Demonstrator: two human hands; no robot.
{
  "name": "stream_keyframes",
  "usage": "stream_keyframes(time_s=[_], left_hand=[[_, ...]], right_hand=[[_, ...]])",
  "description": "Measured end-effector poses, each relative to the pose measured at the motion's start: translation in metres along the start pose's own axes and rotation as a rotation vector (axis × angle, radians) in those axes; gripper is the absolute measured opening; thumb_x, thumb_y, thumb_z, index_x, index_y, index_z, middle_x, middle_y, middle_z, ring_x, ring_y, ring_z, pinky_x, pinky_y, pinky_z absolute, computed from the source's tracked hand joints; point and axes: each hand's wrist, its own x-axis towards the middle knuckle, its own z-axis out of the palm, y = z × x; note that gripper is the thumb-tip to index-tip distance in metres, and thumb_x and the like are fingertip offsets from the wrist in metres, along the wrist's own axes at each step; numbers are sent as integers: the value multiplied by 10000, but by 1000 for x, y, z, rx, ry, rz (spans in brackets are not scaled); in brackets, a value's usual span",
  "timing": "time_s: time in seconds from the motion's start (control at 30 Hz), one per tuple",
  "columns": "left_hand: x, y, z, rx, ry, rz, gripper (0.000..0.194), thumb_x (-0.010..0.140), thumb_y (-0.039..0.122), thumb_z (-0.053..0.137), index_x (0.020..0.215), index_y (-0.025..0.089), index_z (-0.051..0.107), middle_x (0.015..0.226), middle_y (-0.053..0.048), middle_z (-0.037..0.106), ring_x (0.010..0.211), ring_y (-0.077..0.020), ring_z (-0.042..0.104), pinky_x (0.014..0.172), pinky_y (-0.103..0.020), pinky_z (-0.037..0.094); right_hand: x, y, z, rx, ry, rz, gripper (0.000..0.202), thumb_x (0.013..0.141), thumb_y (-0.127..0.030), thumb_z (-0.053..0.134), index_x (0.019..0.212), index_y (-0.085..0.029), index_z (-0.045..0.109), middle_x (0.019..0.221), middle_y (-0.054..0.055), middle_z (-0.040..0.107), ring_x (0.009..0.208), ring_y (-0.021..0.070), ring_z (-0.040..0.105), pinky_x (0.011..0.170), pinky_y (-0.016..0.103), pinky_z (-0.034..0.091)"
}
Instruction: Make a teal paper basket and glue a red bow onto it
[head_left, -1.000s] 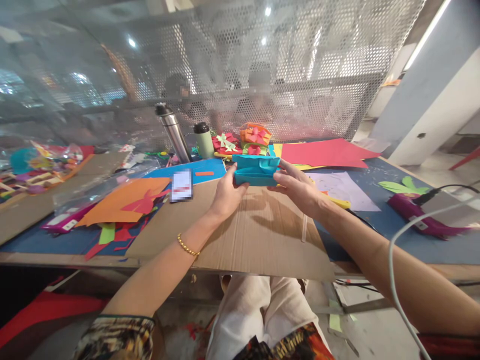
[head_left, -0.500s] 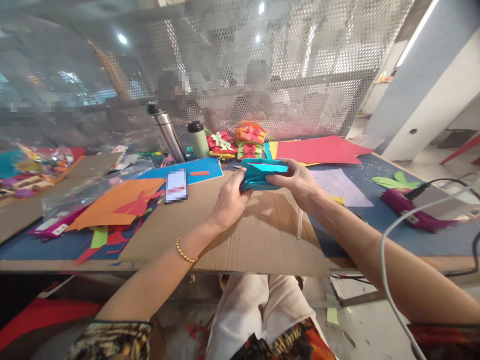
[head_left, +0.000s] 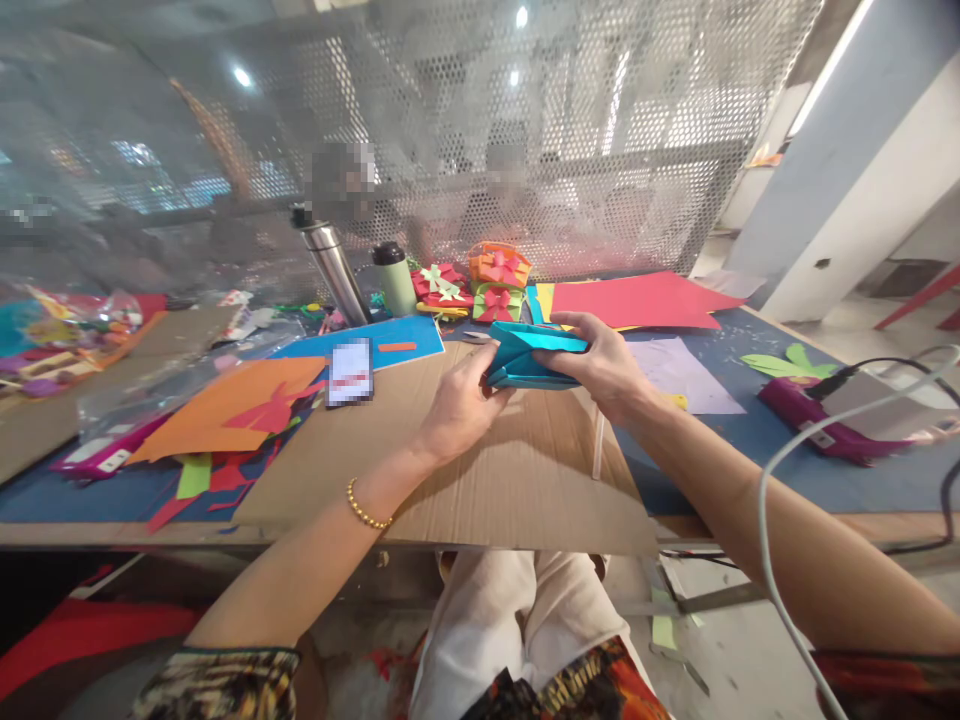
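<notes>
A folded turquoise paper box is held up between both hands, above a brown cardboard sheet. My left hand pinches its left end, thumb against the folds. On the right end, my right hand is closed, with the thumb on the near face and the fingers behind the far side. The box looks flattened and tilted, its top edges pressed close together. Just behind it stand small finished paper boxes with bows, one red and green and one orange.
A phone lies at the cardboard's left, near orange paper and red scraps. Farther back are a steel flask and a green cup. Red sheets, lilac paper and a purple power strip with cables lie right.
The turquoise box has tipped and its open top has narrowed, now showing more of its near face. Both hands have shifted slightly with it and keep their hold.
</notes>
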Motion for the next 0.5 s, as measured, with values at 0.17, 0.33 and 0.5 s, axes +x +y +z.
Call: stream_keyframes(time_s=[0.17, 0.33, 0.5], left_hand=[[0, 9, -2, -195, -88, -8, 467, 863, 275, 766, 1305, 156, 674, 1078, -92, 756, 868, -192, 706, 740, -298, 626], [-1, 13, -6, -428, -184, -57, 569, 878, 372, 779, 1389, 168, 633, 1198, -124, 751, 979, -243, 742, 781, -349, 682], [0, 10, -9, -588, -180, -165, 624, 873, 354, 804, 1441, 184, 610, 1282, -142, 735, 1041, -258, 740, 819, -393, 706]], right_hand=[[2, 3, 1, 3, 32, 9, 693, 588, -365, 874, 1234, -236, 657, 1208, 110, 769, 1094, 324, 751, 908, 484, 634], [3, 4, 0, -3, 55, 4, 658, 582, -379, 890, 1192, -247, 683, 1159, 96, 787, 1052, 321, 764, 876, 477, 638], [3, 0, -2, -27, 74, 23, 725, 557, -410, 910, 1221, -214, 691, 1175, 112, 778, 1046, 320, 755, 907, 495, 632]])
